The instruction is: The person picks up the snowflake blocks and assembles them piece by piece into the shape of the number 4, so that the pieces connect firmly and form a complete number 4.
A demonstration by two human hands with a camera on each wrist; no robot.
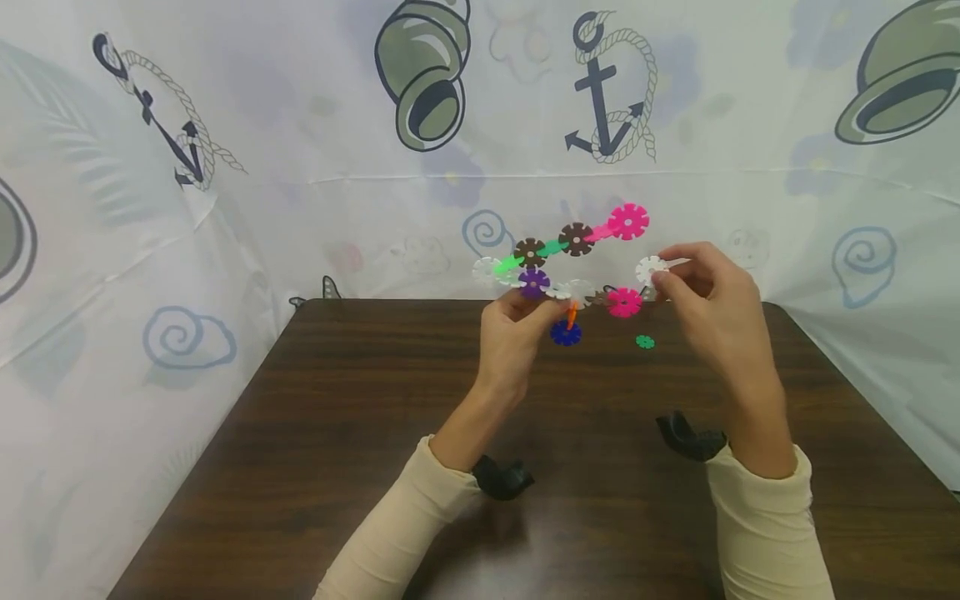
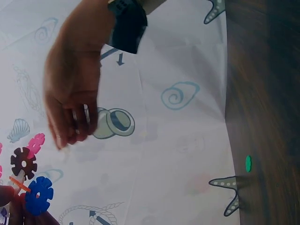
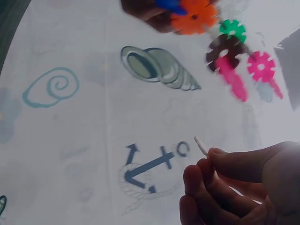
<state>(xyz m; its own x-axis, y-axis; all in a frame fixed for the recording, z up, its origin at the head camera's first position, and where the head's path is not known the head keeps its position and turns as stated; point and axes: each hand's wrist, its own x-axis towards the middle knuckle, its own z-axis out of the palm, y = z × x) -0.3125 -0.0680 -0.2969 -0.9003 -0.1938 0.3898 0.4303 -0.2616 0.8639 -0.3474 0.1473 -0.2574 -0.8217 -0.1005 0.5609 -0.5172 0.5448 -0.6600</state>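
My left hand holds up a linked chain of notched plastic snowflake discs, gripping it near a purple disc. One branch rises through brown and green pieces to a pink disc; another runs right to a lower pink disc. Below hang an orange disc and a blue disc. Between thumb and fingers, my right hand pinches a single white disc. Seen edge-on in the right wrist view, that white disc is apart from the chain. The left fingertips are partly hidden behind pieces.
A loose green disc lies on the dark wooden table, beyond the hands. White printed cloth hangs behind the table and along its sides. Black straps sit at both wrists.
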